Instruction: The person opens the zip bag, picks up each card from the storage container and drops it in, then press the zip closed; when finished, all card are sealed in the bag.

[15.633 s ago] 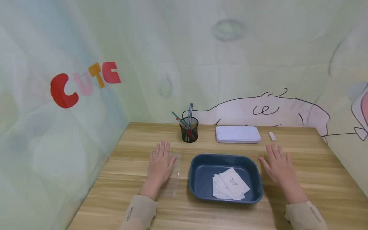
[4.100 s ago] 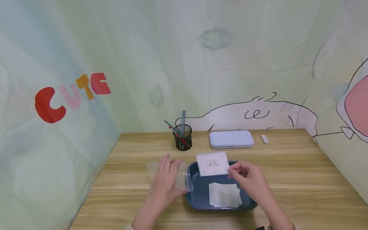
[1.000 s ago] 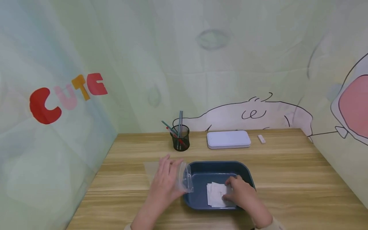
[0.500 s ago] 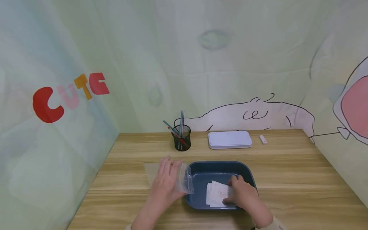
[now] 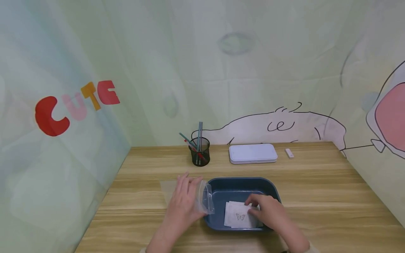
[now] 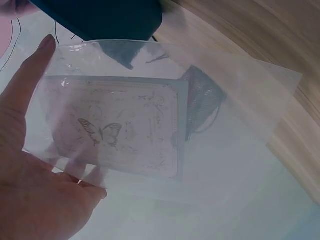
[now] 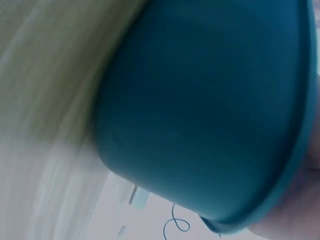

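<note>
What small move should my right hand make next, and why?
Probably lift the top white card with the right hand: that hand already reaches it in the blue tray, though its grip is unclear. The left hand holds the clear bag mouth toward the tray, with a butterfly card showing inside.

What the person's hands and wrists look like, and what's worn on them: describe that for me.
The left hand and right hand are bare: no gloves, and no rings that I can see. At the head view's bottom edge, a pale beige left cuff and right cuff just show. A dark sliver by the right wrist is too small to identify.
</note>
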A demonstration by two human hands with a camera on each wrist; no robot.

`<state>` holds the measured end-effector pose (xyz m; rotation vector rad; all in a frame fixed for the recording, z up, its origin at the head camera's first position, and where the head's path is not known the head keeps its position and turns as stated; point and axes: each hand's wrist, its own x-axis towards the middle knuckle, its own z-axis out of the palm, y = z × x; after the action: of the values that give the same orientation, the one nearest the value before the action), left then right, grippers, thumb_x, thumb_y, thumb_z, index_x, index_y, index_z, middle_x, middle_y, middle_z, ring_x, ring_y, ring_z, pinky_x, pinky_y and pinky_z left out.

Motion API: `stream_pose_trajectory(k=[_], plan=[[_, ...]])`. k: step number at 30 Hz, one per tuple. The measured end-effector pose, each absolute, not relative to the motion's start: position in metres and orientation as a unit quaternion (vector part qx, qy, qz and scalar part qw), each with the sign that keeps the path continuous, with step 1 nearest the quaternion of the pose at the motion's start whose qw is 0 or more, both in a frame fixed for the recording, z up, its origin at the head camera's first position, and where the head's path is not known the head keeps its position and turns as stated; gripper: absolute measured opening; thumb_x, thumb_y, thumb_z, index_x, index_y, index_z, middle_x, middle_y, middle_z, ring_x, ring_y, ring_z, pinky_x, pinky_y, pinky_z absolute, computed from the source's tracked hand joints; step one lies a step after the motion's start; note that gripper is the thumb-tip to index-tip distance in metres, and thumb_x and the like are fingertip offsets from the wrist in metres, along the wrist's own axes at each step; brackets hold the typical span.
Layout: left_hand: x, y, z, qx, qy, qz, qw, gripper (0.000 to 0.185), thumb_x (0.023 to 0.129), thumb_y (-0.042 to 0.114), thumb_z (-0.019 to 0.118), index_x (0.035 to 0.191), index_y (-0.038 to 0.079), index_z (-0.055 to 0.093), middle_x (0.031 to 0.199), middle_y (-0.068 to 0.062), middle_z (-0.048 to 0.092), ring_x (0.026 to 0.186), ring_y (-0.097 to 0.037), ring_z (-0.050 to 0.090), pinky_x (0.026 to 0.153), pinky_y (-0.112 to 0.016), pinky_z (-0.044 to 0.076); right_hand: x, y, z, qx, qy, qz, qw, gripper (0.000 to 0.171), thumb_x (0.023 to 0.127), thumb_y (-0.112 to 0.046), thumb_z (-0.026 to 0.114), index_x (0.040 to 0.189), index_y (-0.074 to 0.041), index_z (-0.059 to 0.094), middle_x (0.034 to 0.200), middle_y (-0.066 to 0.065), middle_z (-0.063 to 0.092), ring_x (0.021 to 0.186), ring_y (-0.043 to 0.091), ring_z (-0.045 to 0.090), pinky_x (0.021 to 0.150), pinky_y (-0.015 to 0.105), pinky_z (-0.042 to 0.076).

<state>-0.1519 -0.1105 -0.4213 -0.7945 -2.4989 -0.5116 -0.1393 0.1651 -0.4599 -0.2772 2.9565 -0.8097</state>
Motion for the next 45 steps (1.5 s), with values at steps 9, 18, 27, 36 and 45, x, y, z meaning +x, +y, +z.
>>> stream_pose_trajectory(k=[9, 18, 27, 36, 45], plan=[[-0.153, -0.110, -0.423, -0.284, -0.914, -0.176, 0.232, 0.108, 0.037, 0.038, 0.087, 0.128, 0.006, 0.040, 0.113, -0.011, 0.047, 0.126, -0.031, 0.026, 0.108, -0.045, 0.012, -0.136, 0.171, -0.453, -0.132, 0.946, -0.295, 0.019, 0.017, 0.079, -0.016, 0.066, 0.090, -0.029, 0.068, 0.078, -0.017, 0.059, 0.053, 0.004, 0.043, 0.044, 0.020, 0.040], [-0.153, -0.109, -0.422, -0.280, -0.915, -0.174, 0.232, 0.106, 0.039, 0.041, 0.086, 0.127, 0.006, 0.041, 0.113, -0.011, 0.047, 0.126, -0.030, 0.027, 0.108, -0.044, 0.012, -0.138, 0.167, -0.445, -0.061, 0.919, -0.385, -0.060, 0.010, 0.075, -0.023, 0.071, 0.081, -0.030, 0.067, 0.069, -0.019, 0.058, 0.050, 0.007, 0.046, 0.044, 0.020, 0.042], [-0.152, -0.108, -0.420, -0.290, -0.909, -0.180, 0.238, 0.104, 0.040, 0.041, 0.086, 0.127, 0.004, 0.042, 0.112, -0.012, 0.047, 0.124, -0.033, 0.029, 0.108, -0.044, 0.014, -0.140, 0.171, -0.435, 0.000, 0.896, -0.420, -0.145, 0.014, 0.070, -0.040, 0.072, 0.076, -0.030, 0.065, 0.067, -0.018, 0.060, 0.057, 0.010, 0.049, 0.049, 0.020, 0.043], [-0.151, -0.106, -0.419, -0.281, -0.916, -0.167, 0.231, 0.104, 0.041, 0.043, 0.086, 0.128, 0.006, 0.041, 0.114, -0.011, 0.047, 0.126, -0.031, 0.027, 0.108, -0.044, 0.015, -0.138, 0.171, -0.414, 0.041, 0.844, -0.493, -0.207, 0.017, 0.071, -0.039, 0.071, 0.076, -0.024, 0.067, 0.066, -0.011, 0.061, 0.055, 0.013, 0.050, 0.043, 0.020, 0.040], [-0.151, -0.104, -0.417, -0.288, -0.915, -0.161, 0.233, 0.104, 0.041, 0.042, 0.086, 0.127, 0.005, 0.041, 0.112, -0.012, 0.047, 0.125, -0.033, 0.028, 0.108, -0.045, 0.015, -0.129, 0.155, -0.386, 0.056, 0.791, -0.568, -0.218, 0.014, 0.070, -0.024, 0.075, 0.076, -0.013, 0.068, 0.068, 0.000, 0.064, 0.053, 0.014, 0.049, 0.041, 0.018, 0.039]])
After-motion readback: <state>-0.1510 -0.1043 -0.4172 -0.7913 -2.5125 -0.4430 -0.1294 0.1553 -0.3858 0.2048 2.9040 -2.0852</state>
